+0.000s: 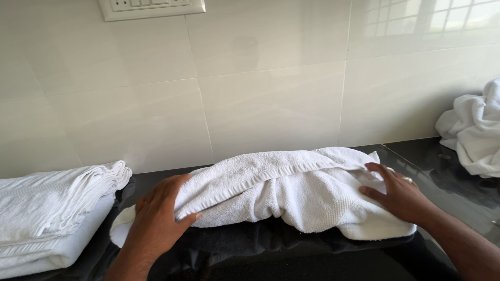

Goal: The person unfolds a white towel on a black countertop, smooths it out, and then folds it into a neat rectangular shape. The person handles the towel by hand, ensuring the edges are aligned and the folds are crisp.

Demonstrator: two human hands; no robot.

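A white towel [281, 187] lay bunched across the dark counter [432, 161] against the tiled wall, the left hand [156, 218] gripping its folded left edge, thumb underneath, while the right hand [398, 195] pressed open, seemingly flat, on its right end.
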